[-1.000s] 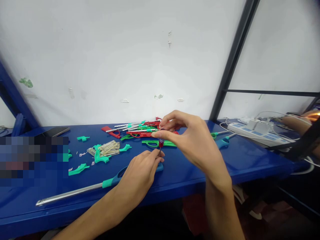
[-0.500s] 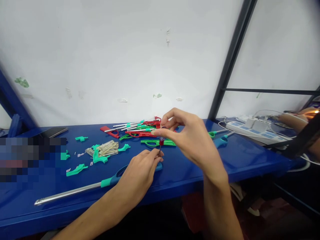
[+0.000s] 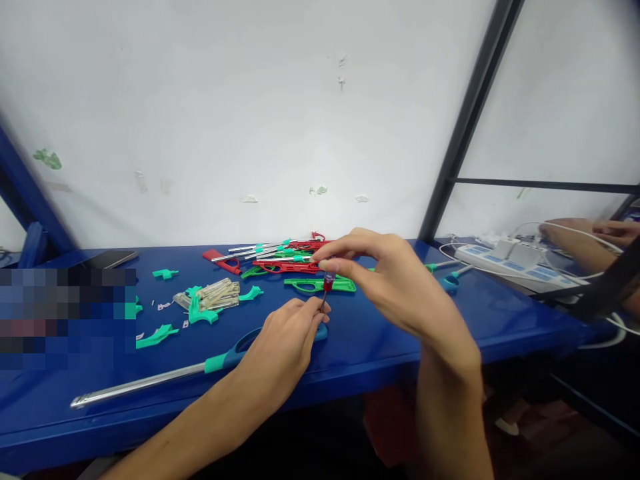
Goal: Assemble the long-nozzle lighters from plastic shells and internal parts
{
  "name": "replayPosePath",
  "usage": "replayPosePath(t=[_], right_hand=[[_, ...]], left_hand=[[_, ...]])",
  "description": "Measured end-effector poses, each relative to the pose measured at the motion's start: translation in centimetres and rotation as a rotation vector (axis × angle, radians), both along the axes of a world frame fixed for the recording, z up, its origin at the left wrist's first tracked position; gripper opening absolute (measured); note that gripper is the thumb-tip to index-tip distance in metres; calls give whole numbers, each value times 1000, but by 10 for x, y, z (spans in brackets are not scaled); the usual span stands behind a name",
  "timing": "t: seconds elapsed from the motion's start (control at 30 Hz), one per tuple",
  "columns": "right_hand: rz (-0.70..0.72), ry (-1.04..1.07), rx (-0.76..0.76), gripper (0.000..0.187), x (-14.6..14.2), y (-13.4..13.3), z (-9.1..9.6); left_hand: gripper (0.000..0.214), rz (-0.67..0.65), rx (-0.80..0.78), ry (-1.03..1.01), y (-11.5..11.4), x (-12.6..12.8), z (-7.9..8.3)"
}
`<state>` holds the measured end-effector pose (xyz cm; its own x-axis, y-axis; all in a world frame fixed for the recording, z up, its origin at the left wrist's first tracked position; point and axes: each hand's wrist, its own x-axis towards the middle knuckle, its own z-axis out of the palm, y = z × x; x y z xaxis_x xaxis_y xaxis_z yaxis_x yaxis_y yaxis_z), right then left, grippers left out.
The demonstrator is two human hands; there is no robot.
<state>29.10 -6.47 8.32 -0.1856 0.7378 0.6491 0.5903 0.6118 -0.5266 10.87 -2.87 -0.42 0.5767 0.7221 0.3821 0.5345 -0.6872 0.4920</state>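
A long-nosed lighter [image 3: 215,363] with a blue and teal handle and a silver barrel lies along the table's front edge. My left hand [image 3: 290,333] is closed over its handle, with the fingertips close around the lower shaft of a small screwdriver [image 3: 328,280]. My right hand [image 3: 385,273] pinches the top of the screwdriver's dark red handle between thumb and fingers. The screwdriver leans slightly, tip down at the lighter's handle. Its tip and the spot under it are hidden by my left fingers.
Red and green lighter shells [image 3: 320,285] and silver barrels pile up against the wall. Clear fuel tanks [image 3: 217,293] and teal parts [image 3: 203,315] lie at left. A phone [image 3: 113,259] rests farther left. At right are a power strip [image 3: 515,267] and another person's hands [image 3: 575,233].
The screwdriver has gone from nearly upright to a slight lean, and my right fingers have shifted their pinch on its handle. My left hand keeps its place on the lighter.
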Motion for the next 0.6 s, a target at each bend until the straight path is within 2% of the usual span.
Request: replayPosePath(t=[0.07, 0.17, 0.27, 0.33, 0.4, 0.47, 0.6], right_hand=[[-76, 8, 17, 9, -7, 5, -3], [-157, 19, 16, 21, -15, 7, -4], [-178, 22, 18, 27, -18, 5, -3], [-97, 21, 1, 24, -14, 3, -2], [42, 16, -40, 15, -7, 1, 0], [159, -4, -85, 17, -1, -1, 2], [237, -6, -127, 19, 8, -2, 5]], left_hand=[[29, 5, -9, -5, 0, 0, 0], [28, 11, 6, -3, 0, 1, 1], [28, 11, 23, -1, 1, 1, 1], [29, 14, 28, 0, 1, 0, 0], [30, 21, 32, 7, 1, 0, -1], [31, 19, 40, 13, 1, -1, -3], [32, 17, 38, 18, 1, -1, -3]])
